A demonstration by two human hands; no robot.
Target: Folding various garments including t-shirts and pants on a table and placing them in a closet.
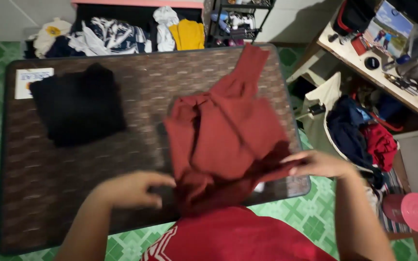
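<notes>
I see my left hand [134, 188] and right hand [318, 164] pinching the soft, rumpled red garment [223, 135] on the woven-textured brown table [64, 174].

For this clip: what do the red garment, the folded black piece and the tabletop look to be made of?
Red garment: soft matte cloth, probably knit, since it drapes and creases loosely under both hands. Folded black piece: also matte fabric, its weave too dark to tell. Tabletop: brown woven-look surface, maybe moulded plastic imitating rattan, with a dark smooth rim.
</notes>
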